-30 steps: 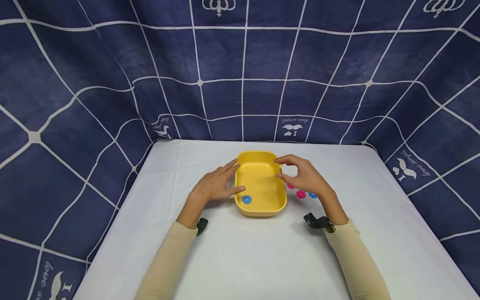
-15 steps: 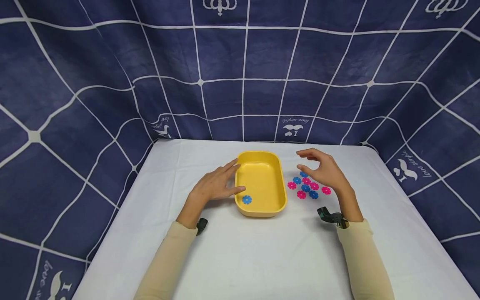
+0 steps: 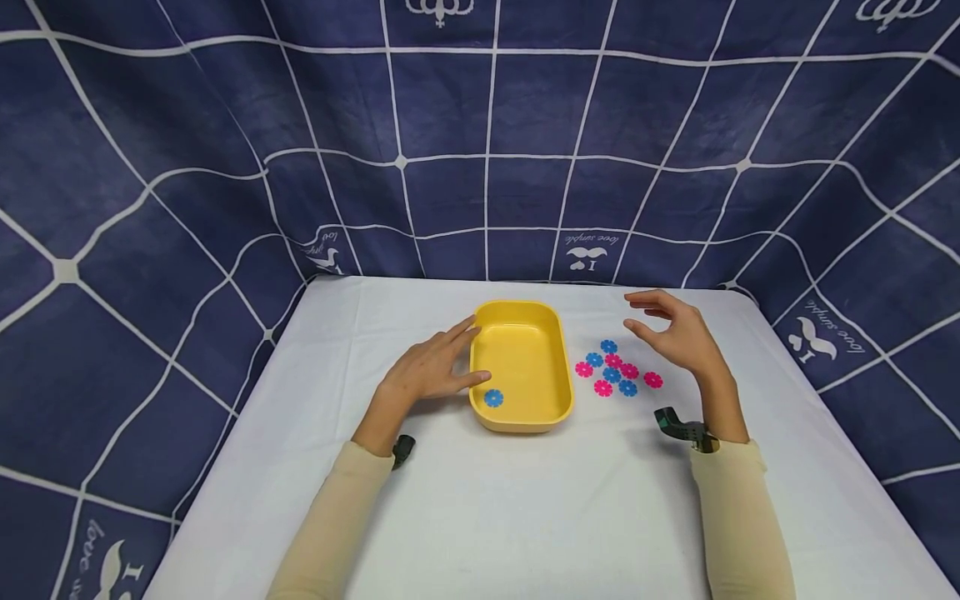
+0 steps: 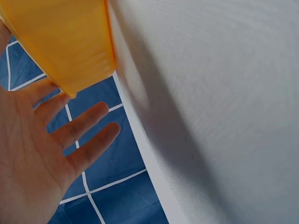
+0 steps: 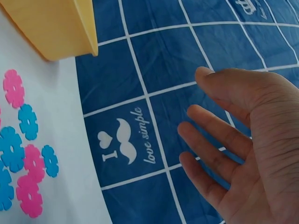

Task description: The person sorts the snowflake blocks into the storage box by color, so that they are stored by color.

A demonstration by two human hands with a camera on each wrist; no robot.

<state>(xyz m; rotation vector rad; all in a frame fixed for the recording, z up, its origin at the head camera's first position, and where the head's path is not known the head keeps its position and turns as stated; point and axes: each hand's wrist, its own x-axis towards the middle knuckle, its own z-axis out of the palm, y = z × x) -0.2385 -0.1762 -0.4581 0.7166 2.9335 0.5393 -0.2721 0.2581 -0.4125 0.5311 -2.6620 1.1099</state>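
A yellow rectangular tray [image 3: 522, 423] with rounded corners stands mid-table, one blue flower-shaped disc [image 3: 493, 398] lying inside near its front left. My left hand [image 3: 429, 367] rests at the tray's left rim, fingers spread and fairly straight, thumb over the edge. In the left wrist view its fingertips meet the rim of the yellow tray [image 4: 70, 46]. To the right of the tray, pink discs [image 3: 653, 380] and blue discs [image 3: 627, 388] lie in a loose cluster. Above and right of them hovers my right hand [image 3: 678, 333], fingers loosely bent with nothing between them, as the right wrist view also shows.
A white cloth [image 3: 480, 508] covers the table. Dark blue curtains [image 3: 525, 192] with white grid lines hang behind the table and on both sides. A dark wrist-worn device [image 3: 686, 429] sits at the right wrist, another dark device [image 3: 403, 451] at the left.
My right hand has moved from over the tray's right rim rightward past the discs, uncovering the cluster. The left hand, the tray and the blue disc inside it stay in place.
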